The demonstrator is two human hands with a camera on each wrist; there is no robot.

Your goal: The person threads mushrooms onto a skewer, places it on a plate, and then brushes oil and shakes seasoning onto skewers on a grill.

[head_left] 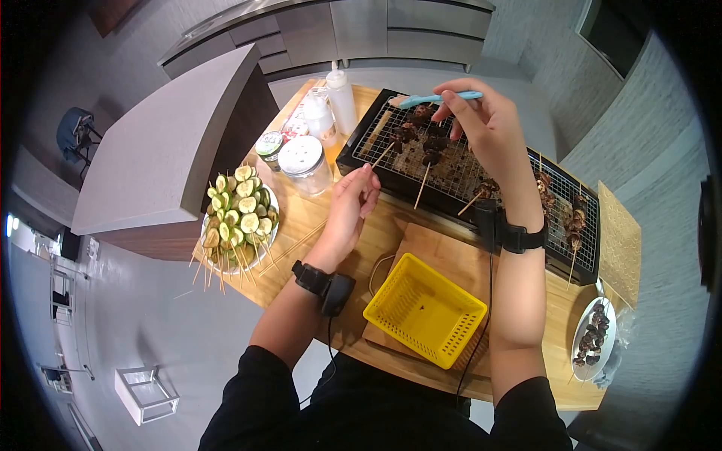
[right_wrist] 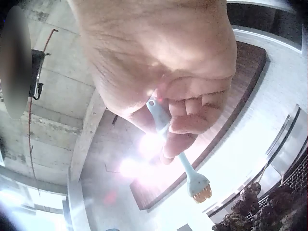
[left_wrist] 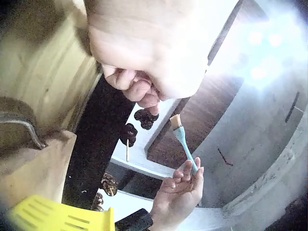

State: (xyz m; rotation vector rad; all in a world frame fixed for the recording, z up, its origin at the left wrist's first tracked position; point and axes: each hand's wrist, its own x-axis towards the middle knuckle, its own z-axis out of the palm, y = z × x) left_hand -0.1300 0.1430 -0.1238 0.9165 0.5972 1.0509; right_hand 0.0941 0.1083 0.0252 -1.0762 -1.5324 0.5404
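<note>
My right hand (head_left: 489, 124) holds a light-blue basting brush (head_left: 444, 98) by its handle above the far left part of the grill. The tan bristles (right_wrist: 202, 195) point down toward the dark meat in the right wrist view. At the grill's near left edge, my left hand (head_left: 352, 207) pinches the stick end of a skewer (head_left: 383, 155), whose browned meat (head_left: 404, 133) lies over the wire mesh. Beside it on the black grill (head_left: 459, 169) lies another meat skewer (head_left: 431, 154), its stick sticking out over the front edge. In the left wrist view the curled fingers (left_wrist: 137, 89) hide the pinched stick.
A plate of zucchini skewers (head_left: 241, 218) stands at the left. Near it are a lidded jar (head_left: 304, 161), a green tin (head_left: 269, 144) and squeeze bottles (head_left: 341, 98). A yellow basket (head_left: 425, 312) sits on a cutting board (head_left: 421, 240). A white plate (head_left: 594, 342) holds dark pieces at right.
</note>
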